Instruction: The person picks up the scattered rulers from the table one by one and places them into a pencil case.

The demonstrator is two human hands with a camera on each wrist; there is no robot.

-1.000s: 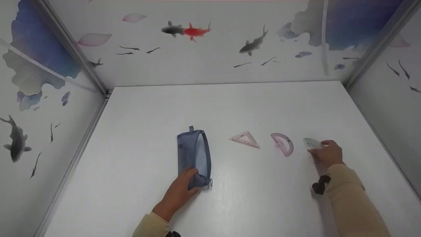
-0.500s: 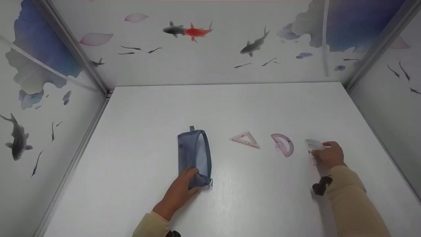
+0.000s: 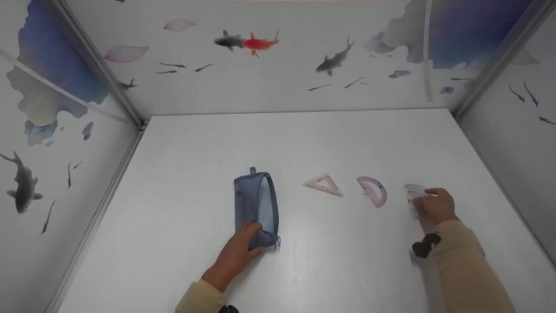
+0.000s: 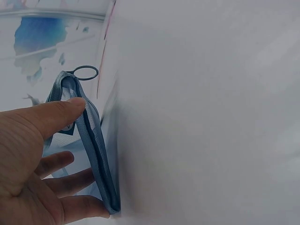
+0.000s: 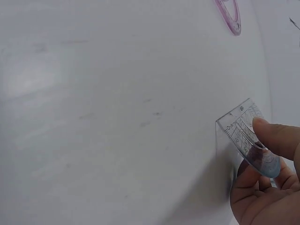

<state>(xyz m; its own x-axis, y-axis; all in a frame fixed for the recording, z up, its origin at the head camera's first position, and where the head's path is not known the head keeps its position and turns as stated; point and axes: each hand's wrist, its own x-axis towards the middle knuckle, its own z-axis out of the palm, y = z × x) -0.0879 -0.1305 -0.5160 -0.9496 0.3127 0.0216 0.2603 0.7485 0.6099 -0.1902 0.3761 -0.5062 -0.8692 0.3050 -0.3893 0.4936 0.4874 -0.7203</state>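
Observation:
My left hand [image 3: 234, 256] grips the near end of a blue pencil case [image 3: 246, 198] lying on the table. Its mouth gapes on the right side. In the left wrist view the thumb lies over the rim of the case [image 4: 97, 150], near the zip's ring pull [image 4: 86, 72]; the other fingers support it from the far side. At the right, my right hand [image 3: 438, 206] pinches a clear protractor [image 3: 411, 191] between thumb and fingers. The right wrist view shows this protractor [image 5: 239, 126] tilted over the table, its rounded end partly covered by the thumb.
Between the hands, a pink triangular set square [image 3: 336, 190] and a pink protractor [image 3: 372, 195] lie flat on the white table [image 3: 304, 143]. White panels printed with fish stand at the back [image 3: 269, 87] and on both sides.
My right hand and the clear protractor have shifted slightly to the right, and more of the protractor shows past the fingers. The left hand and pencil case have stayed in place.

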